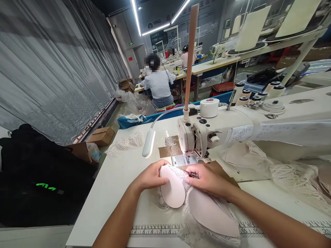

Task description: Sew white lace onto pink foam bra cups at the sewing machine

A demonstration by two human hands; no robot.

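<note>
A white lace bra [190,210] with two smooth pale pink cups lies on the table in front of the sewing machine. My left hand [151,177] grips the upper edge of the left cup [173,191], thumb on top and fingers underneath. With my right hand [203,177] I pinch the lace between the cups, closed also around a slim dark metal tool [193,174] whose exact kind is unclear. The right cup [213,213] rests nearer to me, below my right wrist. Just beyond my hands is the machine's needle area [191,155].
Behind my hands stands a sewing machine [214,129], with a small lamp [148,143] on a bendy neck. More lace pieces lie at left [126,144] and right [294,175]. A printed ruler [155,230] runs along the front edge. A person [159,84] sits farther off.
</note>
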